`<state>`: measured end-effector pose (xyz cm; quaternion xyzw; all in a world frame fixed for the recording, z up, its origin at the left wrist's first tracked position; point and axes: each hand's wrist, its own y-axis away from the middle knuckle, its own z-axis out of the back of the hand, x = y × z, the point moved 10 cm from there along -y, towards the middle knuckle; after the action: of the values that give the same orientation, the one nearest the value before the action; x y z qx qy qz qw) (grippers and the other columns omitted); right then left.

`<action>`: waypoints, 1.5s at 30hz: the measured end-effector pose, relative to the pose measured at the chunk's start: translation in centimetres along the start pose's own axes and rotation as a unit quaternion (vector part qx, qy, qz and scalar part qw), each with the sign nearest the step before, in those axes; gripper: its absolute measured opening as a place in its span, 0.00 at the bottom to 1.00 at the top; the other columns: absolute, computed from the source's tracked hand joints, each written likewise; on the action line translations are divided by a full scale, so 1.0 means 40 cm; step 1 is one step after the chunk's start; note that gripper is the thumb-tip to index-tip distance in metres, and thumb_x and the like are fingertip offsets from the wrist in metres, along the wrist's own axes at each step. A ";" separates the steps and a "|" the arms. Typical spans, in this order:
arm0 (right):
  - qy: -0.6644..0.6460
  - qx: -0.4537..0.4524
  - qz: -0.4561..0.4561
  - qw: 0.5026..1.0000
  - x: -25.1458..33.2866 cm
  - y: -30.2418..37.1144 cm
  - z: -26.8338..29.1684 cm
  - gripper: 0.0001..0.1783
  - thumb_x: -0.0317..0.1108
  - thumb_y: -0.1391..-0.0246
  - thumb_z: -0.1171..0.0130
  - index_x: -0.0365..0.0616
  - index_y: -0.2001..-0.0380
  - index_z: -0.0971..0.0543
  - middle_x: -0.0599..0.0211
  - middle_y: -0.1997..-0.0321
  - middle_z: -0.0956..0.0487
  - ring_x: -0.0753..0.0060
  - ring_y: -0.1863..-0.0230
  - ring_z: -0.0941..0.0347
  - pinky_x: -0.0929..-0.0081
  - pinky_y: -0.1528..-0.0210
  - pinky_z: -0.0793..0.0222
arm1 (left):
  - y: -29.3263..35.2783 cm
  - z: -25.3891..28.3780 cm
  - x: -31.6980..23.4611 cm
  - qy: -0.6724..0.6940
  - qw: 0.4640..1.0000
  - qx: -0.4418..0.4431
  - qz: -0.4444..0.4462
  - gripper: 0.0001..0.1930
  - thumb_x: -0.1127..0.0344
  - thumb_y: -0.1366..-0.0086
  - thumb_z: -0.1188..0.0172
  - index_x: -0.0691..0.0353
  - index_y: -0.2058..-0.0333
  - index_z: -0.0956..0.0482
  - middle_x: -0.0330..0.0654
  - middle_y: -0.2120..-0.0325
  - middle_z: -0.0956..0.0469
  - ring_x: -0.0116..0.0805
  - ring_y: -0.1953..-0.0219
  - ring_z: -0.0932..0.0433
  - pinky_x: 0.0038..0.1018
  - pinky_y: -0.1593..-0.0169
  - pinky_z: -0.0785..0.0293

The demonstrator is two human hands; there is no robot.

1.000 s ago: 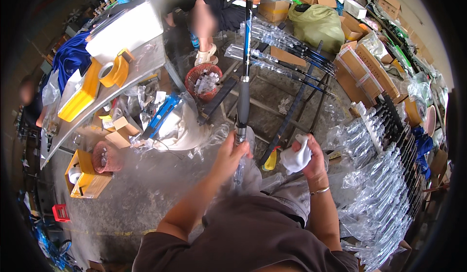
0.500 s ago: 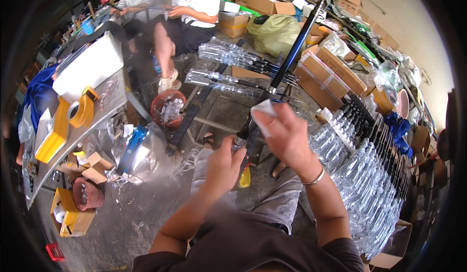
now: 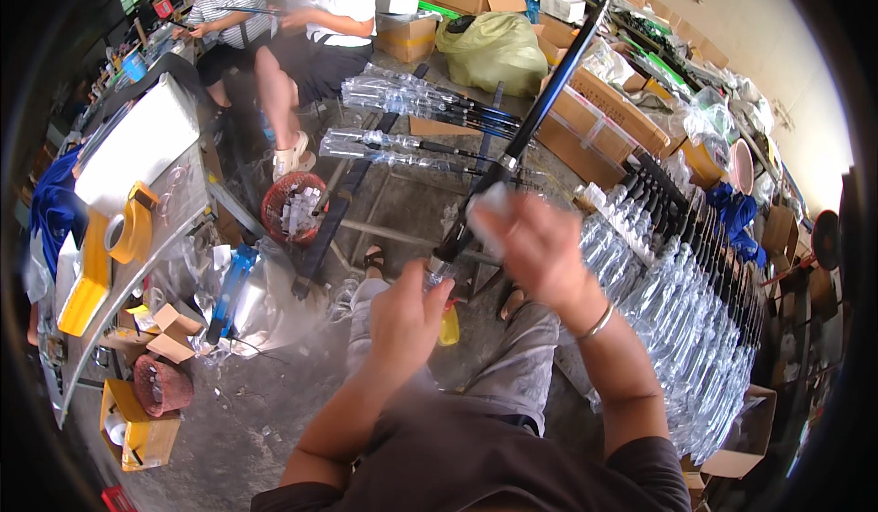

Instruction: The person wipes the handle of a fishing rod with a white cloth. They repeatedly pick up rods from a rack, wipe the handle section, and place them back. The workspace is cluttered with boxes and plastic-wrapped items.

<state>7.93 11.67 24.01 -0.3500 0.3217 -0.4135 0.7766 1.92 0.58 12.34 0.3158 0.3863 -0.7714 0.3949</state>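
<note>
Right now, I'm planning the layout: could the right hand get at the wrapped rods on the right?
Probably yes, though the right hand holds a white cloth: the wrapped rods are beside its forearm, with nothing visible between.

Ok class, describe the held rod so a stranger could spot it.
Start at the dark shirt along the bottom, then go up to the left hand. The blue-and-black rod slants up rightward from it. Unlike the plastic-wrapped rods at right, its upper length is bare.
</note>
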 end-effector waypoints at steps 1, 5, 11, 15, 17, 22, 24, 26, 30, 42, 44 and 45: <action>0.012 -0.009 -0.047 0.999 -0.052 -0.023 0.012 0.14 0.24 0.62 0.36 0.39 0.66 0.21 0.68 0.74 0.29 0.72 0.78 0.28 0.76 0.83 0.30 | -0.003 0.005 -0.003 -0.001 1.000 0.001 0.002 0.13 0.64 0.40 0.40 0.64 0.60 0.29 0.48 0.80 0.23 0.51 0.77 0.23 0.40 0.74 0.32; -0.059 0.019 0.015 0.998 0.049 0.038 -0.032 0.15 0.19 0.67 0.38 0.35 0.68 0.21 0.63 0.72 0.27 0.68 0.78 0.27 0.73 0.82 0.29 | -0.010 0.015 -0.019 -0.025 0.997 -0.038 -0.057 0.14 0.64 0.41 0.38 0.64 0.61 0.28 0.48 0.80 0.23 0.50 0.78 0.24 0.39 0.76 0.32; -0.014 0.039 -0.062 0.997 -0.049 -0.027 -0.003 0.18 0.19 0.68 0.39 0.36 0.66 0.22 0.63 0.73 0.26 0.65 0.77 0.27 0.72 0.81 0.29 | 0.002 0.030 -0.017 -0.063 0.994 -0.049 -0.068 0.15 0.64 0.41 0.38 0.65 0.59 0.28 0.49 0.77 0.23 0.50 0.77 0.23 0.39 0.75 0.31; 0.008 0.083 0.014 0.996 0.025 -0.002 -0.022 0.13 0.21 0.65 0.39 0.37 0.69 0.21 0.68 0.75 0.30 0.72 0.77 0.29 0.76 0.83 0.31 | -0.010 0.035 -0.030 -0.103 0.987 -0.075 -0.100 0.16 0.64 0.42 0.37 0.65 0.59 0.28 0.47 0.74 0.22 0.50 0.77 0.23 0.37 0.76 0.30; 0.051 0.030 -0.101 0.993 -0.093 -0.047 0.019 0.11 0.24 0.63 0.38 0.38 0.70 0.22 0.70 0.77 0.33 0.75 0.78 0.30 0.77 0.84 0.31 | 0.004 0.048 -0.029 -0.119 0.983 -0.091 -0.105 0.15 0.62 0.44 0.36 0.63 0.61 0.27 0.44 0.74 0.23 0.48 0.79 0.24 0.37 0.77 0.31; 0.021 0.083 -0.046 0.995 -0.013 -0.022 -0.025 0.15 0.22 0.63 0.40 0.40 0.66 0.23 0.68 0.75 0.32 0.70 0.79 0.29 0.73 0.83 0.31 | 0.002 0.063 -0.039 -0.160 0.971 -0.120 -0.134 0.15 0.62 0.46 0.34 0.60 0.61 0.25 0.41 0.75 0.25 0.43 0.80 0.24 0.33 0.79 0.31; 0.048 0.070 -0.134 0.987 -0.118 -0.042 -0.002 0.18 0.19 0.63 0.40 0.38 0.63 0.22 0.65 0.74 0.29 0.68 0.79 0.28 0.71 0.82 0.30 | -0.009 0.076 -0.041 -0.167 0.970 -0.126 -0.120 0.17 0.65 0.48 0.32 0.62 0.60 0.24 0.43 0.74 0.24 0.44 0.79 0.24 0.33 0.77 0.30; 0.028 0.092 -0.097 0.991 -0.032 -0.024 -0.023 0.19 0.17 0.64 0.44 0.40 0.63 0.22 0.64 0.72 0.29 0.66 0.77 0.27 0.71 0.82 0.30 | -0.014 0.079 -0.046 -0.176 0.967 -0.132 -0.125 0.18 0.66 0.50 0.31 0.63 0.59 0.23 0.44 0.75 0.24 0.44 0.79 0.23 0.33 0.76 0.30; 0.037 0.095 -0.176 0.979 -0.112 -0.017 -0.007 0.21 0.17 0.69 0.41 0.41 0.64 0.22 0.62 0.72 0.29 0.63 0.76 0.26 0.69 0.78 0.27 | -0.014 0.091 -0.059 -0.199 0.956 -0.154 -0.148 0.19 0.66 0.52 0.30 0.60 0.60 0.22 0.41 0.76 0.26 0.41 0.81 0.25 0.32 0.78 0.32; -0.021 0.072 -0.154 0.985 -0.021 0.018 -0.038 0.12 0.16 0.62 0.40 0.36 0.69 0.22 0.58 0.72 0.27 0.59 0.76 0.27 0.68 0.77 0.30 | -0.006 0.103 -0.072 -0.204 0.943 -0.187 -0.187 0.21 0.66 0.56 0.28 0.59 0.60 0.21 0.38 0.78 0.29 0.37 0.83 0.28 0.29 0.80 0.34; 0.016 0.028 -0.200 0.979 -0.098 -0.005 0.006 0.14 0.15 0.64 0.41 0.38 0.69 0.22 0.60 0.73 0.28 0.62 0.78 0.28 0.69 0.79 0.29 | 0.000 0.110 -0.074 -0.204 0.942 -0.190 -0.188 0.21 0.66 0.56 0.28 0.59 0.60 0.21 0.38 0.78 0.29 0.37 0.83 0.28 0.30 0.79 0.34; 0.056 0.019 -0.214 0.975 -0.103 -0.014 0.015 0.13 0.21 0.63 0.38 0.40 0.69 0.22 0.67 0.76 0.31 0.72 0.79 0.28 0.72 0.82 0.29 | -0.003 0.111 -0.072 -0.206 0.945 -0.187 -0.173 0.20 0.65 0.55 0.28 0.59 0.60 0.21 0.38 0.78 0.29 0.37 0.83 0.28 0.30 0.79 0.34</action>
<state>6.33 15.17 25.67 -0.3719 0.2742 -0.5954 0.6573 2.41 -2.06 16.89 -0.0008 0.4827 -0.7902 0.3777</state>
